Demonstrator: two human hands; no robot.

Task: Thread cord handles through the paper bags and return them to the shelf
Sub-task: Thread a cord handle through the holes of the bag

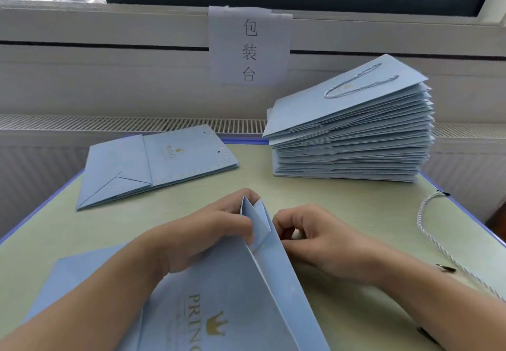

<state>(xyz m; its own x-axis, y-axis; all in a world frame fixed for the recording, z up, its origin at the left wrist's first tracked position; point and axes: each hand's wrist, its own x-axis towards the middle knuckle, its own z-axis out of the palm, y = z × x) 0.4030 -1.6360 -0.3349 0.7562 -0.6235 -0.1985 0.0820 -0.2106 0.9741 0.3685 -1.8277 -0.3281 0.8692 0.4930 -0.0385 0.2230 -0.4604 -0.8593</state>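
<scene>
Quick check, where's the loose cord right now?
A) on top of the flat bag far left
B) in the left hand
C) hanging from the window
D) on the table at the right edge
D: the loose cord lies on the table near its right edge, right of both hands.

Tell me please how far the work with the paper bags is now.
Done: the tall stack at the right; its top bag carries a cord handle. In hand: the left hand holds the open bag at its mouth; the right hand works beside it. Left: the flat bag shows empty holes, a loose cord waits, and no shelf is visible.
</scene>
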